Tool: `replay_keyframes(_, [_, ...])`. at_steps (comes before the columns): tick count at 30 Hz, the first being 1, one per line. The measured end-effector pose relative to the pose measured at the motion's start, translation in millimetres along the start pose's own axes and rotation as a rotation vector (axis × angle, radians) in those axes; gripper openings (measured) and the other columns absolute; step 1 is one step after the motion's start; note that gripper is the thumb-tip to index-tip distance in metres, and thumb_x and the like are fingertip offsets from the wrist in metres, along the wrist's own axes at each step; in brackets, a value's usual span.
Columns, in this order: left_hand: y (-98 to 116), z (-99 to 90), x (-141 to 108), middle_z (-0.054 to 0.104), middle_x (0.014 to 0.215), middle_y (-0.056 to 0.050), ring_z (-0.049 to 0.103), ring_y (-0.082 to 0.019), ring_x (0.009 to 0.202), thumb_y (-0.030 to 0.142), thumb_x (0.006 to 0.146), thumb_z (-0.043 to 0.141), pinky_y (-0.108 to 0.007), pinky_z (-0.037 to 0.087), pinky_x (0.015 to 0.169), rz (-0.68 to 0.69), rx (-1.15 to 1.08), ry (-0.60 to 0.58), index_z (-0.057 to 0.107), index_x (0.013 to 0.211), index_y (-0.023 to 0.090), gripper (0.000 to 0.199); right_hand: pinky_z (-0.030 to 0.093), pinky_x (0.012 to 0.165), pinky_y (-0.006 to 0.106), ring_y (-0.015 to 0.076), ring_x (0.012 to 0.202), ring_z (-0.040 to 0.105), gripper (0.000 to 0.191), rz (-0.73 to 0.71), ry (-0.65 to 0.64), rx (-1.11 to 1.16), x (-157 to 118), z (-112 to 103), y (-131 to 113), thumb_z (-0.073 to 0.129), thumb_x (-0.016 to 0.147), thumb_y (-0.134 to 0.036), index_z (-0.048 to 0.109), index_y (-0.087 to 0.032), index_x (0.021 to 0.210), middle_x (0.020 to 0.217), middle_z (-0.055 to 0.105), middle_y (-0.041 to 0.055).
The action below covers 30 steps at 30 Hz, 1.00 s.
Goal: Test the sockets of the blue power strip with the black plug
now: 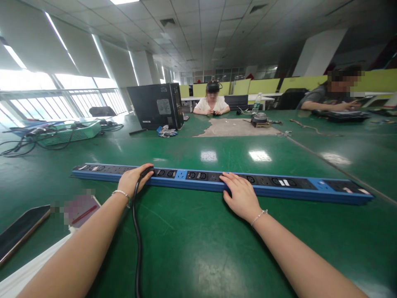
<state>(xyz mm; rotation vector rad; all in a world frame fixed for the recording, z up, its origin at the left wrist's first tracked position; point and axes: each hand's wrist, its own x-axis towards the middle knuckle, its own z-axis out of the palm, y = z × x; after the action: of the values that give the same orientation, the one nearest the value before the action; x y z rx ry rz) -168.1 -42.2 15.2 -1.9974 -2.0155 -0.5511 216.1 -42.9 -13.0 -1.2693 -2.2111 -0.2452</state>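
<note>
A long blue power strip (201,186) with black socket sections lies across the green table in front of me. My left hand (132,178) is closed around a black plug (147,170) at the left part of the strip. Whether the plug sits in a socket is hidden by my fingers. From the plug a black power cord (136,236) hangs toward me over the table. Right of the strip's middle, my right hand (240,194) grips the strip, fingers over its top and thumb at its front side.
A phone (23,231) and a small booklet (82,209) lie at the left. Farther back are a green basket (74,132) of cables, a black computer case (155,105), gloves (166,131) and a cardboard piece (235,127). Two people sit across the table.
</note>
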Motion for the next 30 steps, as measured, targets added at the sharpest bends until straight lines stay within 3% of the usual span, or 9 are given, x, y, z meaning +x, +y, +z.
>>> replay_keyframes(12, [-0.4,17.6,-6.1,0.069,0.107,-0.006,0.064,-0.022,0.096,0.047,0.085,0.042,-0.032,0.047,0.087,-0.022,-0.144,0.128,0.057,0.118,0.026,0.042,0.036,0.102,0.041,0.0210,0.122,0.047,0.043,-0.004,0.006,0.002,0.2,1.8,2.1,0.048,0.079,-0.019,0.055,-0.023,0.122,0.131,0.055,0.0025])
replay_keyframes(15, [-1.1,17.8,-5.7,0.070,0.102,-0.006,0.064,-0.022,0.092,0.046,0.083,0.046,-0.033,0.047,0.086,-0.039,-0.207,0.136,0.059,0.115,0.025,0.040,0.036,0.102,0.041,0.0210,0.122,0.047,0.043,0.002,0.005,0.007,0.5,1.7,2.2,0.048,0.079,-0.019,0.056,-0.023,0.121,0.131,0.055,0.0025])
replay_keyframes(17, [1.4,10.4,-4.5,0.069,0.102,-0.006,0.063,-0.021,0.092,0.045,0.083,0.046,-0.033,0.047,0.086,-0.105,-0.287,0.254,0.060,0.112,0.022,0.039,0.035,0.102,0.042,0.0212,0.122,0.047,0.043,0.004,0.010,0.013,0.7,2.0,2.3,0.048,0.079,-0.018,0.056,-0.023,0.121,0.130,0.056,0.0027])
replay_keyframes(20, [13.0,-7.3,-1.1,0.065,0.108,-0.008,0.061,-0.019,0.095,0.045,0.086,0.044,-0.032,0.046,0.088,-0.215,-0.436,0.583,0.057,0.113,0.019,0.040,0.035,0.101,0.042,0.0217,0.121,0.047,0.043,0.002,0.013,0.018,0.8,2.4,2.2,0.048,0.079,-0.018,0.056,-0.023,0.121,0.130,0.056,0.0029])
replay_keyframes(21, [19.2,-12.0,0.1,0.065,0.107,-0.007,0.060,-0.019,0.095,0.046,0.086,0.045,-0.032,0.046,0.088,-0.212,-0.474,0.611,0.057,0.113,0.019,0.040,0.035,0.101,0.042,0.0217,0.121,0.047,0.043,0.003,0.011,0.017,0.8,2.5,2.1,0.048,0.079,-0.018,0.056,-0.023,0.121,0.130,0.056,0.0027])
replay_keyframes(22, [26.5,-14.8,1.2,0.065,0.105,-0.007,0.061,-0.019,0.093,0.046,0.085,0.046,-0.032,0.047,0.087,-0.192,-0.508,0.575,0.057,0.113,0.019,0.041,0.035,0.101,0.042,0.0216,0.121,0.048,0.042,0.006,0.010,0.016,0.8,2.4,1.8,0.047,0.080,-0.019,0.056,-0.023,0.120,0.130,0.056,0.0026])
replay_keyframes(24, [43.1,-14.0,2.4,0.065,0.107,-0.006,0.061,-0.019,0.095,0.045,0.084,0.048,-0.032,0.047,0.087,-0.110,-0.544,0.390,0.057,0.113,0.020,0.039,0.035,0.102,0.041,0.0213,0.121,0.048,0.041,0.016,0.010,0.015,0.9,1.8,1.2,0.047,0.080,-0.019,0.056,-0.023,0.120,0.129,0.056,0.0024])
replay_keyframes(27, [68.3,-0.7,2.5,0.065,0.111,-0.005,0.060,-0.019,0.100,0.041,0.085,0.047,-0.033,0.046,0.091,0.038,-0.550,0.129,0.056,0.114,0.023,0.036,0.035,0.102,0.040,0.0210,0.121,0.048,0.041,0.018,0.010,0.017,1.2,0.7,0.6,0.048,0.080,-0.019,0.056,-0.023,0.120,0.129,0.056,0.0026])
replay_keyframes(30, [85.3,12.9,1.9,0.064,0.114,-0.004,0.059,-0.019,0.104,0.038,0.086,0.045,-0.033,0.045,0.094,0.130,-0.532,0.033,0.055,0.117,0.023,0.035,0.035,0.102,0.040,0.0208,0.120,0.048,0.041,0.012,0.009,0.019,1.4,0.4,0.6,0.048,0.079,-0.018,0.056,-0.022,0.120,0.129,0.056,0.0027])
